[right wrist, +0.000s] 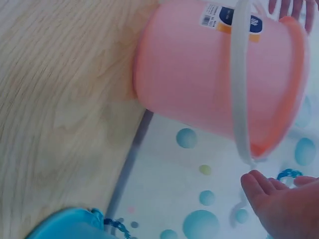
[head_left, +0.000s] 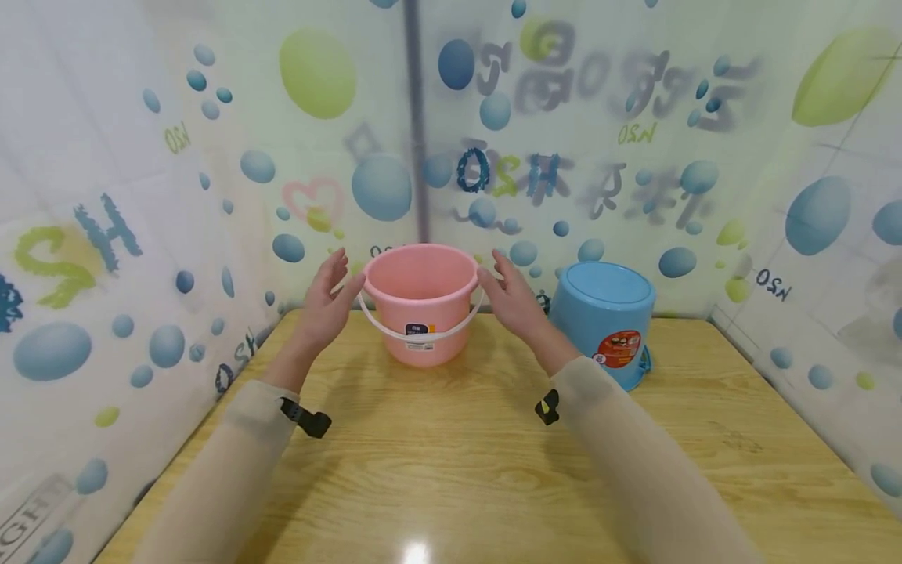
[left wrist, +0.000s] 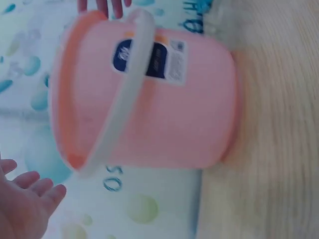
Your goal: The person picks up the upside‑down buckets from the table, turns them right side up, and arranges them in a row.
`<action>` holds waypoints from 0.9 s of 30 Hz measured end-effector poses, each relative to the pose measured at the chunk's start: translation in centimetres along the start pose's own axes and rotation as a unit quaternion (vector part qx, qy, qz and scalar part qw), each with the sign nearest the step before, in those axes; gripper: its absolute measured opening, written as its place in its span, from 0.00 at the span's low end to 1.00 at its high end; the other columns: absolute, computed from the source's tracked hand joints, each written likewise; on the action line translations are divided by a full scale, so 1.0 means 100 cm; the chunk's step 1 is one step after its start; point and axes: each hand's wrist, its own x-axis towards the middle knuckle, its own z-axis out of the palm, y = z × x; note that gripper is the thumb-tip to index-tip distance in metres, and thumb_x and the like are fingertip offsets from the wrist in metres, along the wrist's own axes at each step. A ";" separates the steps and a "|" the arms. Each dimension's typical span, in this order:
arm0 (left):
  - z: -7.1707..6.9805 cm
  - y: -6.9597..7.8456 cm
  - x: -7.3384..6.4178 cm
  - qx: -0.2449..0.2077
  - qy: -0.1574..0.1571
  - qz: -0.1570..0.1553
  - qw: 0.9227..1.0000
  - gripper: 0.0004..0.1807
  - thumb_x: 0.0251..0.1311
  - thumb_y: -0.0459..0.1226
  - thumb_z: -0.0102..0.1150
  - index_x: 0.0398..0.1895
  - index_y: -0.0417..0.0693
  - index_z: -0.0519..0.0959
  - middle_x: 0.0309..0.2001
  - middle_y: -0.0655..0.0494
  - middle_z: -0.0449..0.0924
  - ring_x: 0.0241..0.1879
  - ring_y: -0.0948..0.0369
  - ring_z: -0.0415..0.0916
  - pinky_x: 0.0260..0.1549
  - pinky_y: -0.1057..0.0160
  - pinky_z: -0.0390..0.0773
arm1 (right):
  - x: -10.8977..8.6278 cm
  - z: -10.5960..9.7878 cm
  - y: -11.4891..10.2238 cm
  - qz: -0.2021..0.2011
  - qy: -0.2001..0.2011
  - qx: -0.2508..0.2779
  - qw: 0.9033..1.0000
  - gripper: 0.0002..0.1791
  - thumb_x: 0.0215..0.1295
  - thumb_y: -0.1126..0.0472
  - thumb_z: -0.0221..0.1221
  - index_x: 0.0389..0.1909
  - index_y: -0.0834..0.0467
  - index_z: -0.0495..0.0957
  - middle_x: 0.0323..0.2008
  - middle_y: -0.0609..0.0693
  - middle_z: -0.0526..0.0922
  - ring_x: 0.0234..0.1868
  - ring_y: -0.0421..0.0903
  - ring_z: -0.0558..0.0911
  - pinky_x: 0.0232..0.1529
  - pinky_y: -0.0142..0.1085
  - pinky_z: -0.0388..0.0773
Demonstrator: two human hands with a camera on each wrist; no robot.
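Observation:
Upright on the wooden table stands a pink bucket [head_left: 426, 313], its white handle [head_left: 430, 338] hanging down across the front below a dark label. My left hand [head_left: 330, 301] is beside the rim on the left, fingers extended and pointing up and away. On the opposite side my right hand [head_left: 514, 301] mirrors it, also with straight fingers close by the rim. In the left wrist view the left hand [left wrist: 25, 204] shows a small gap from the bucket [left wrist: 184, 114]. The right wrist view has the right hand [right wrist: 284, 204] just beyond the handle's end.
A blue bucket [head_left: 602, 313] stands upside down on the table to the right, near my right forearm. The wooden table [head_left: 437, 454] ends at a patterned curtain [head_left: 380, 117] behind and at both sides.

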 end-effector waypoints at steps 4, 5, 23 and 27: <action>0.001 0.022 -0.008 0.000 -0.002 0.044 0.999 0.39 0.83 0.51 0.56 0.90 0.57 0.55 0.88 0.49 0.59 0.87 0.48 0.57 0.83 0.36 0.61 | -0.018 -0.012 -0.010 -0.017 -0.014 0.005 1.000 0.44 0.85 0.31 0.46 0.92 0.42 0.44 0.90 0.57 0.51 0.86 0.63 0.62 0.81 0.64 0.67; 0.002 0.028 -0.011 -0.002 -0.011 0.050 0.999 0.39 0.84 0.50 0.56 0.90 0.58 0.56 0.87 0.50 0.60 0.87 0.48 0.58 0.83 0.36 0.61 | -0.023 -0.015 -0.011 -0.023 -0.016 0.006 1.000 0.44 0.86 0.32 0.47 0.92 0.42 0.44 0.90 0.57 0.52 0.86 0.62 0.63 0.81 0.64 0.67; 0.073 0.069 -0.053 -0.036 -0.255 0.143 0.956 0.39 0.83 0.49 0.59 0.90 0.56 0.57 0.86 0.46 0.63 0.83 0.40 0.64 0.78 0.40 0.72 | -0.117 -0.054 0.008 -0.074 -0.084 -0.056 0.992 0.38 0.91 0.48 0.49 0.91 0.51 0.47 0.87 0.60 0.57 0.83 0.67 0.67 0.76 0.70 0.69; 0.092 0.069 -0.062 -0.034 -0.295 0.134 0.946 0.42 0.80 0.51 0.63 0.90 0.57 0.58 0.87 0.52 0.61 0.83 0.44 0.65 0.79 0.39 0.71 | -0.135 -0.064 0.016 -0.076 -0.102 -0.080 0.989 0.37 0.90 0.50 0.49 0.91 0.53 0.48 0.87 0.61 0.58 0.81 0.69 0.69 0.73 0.71 0.73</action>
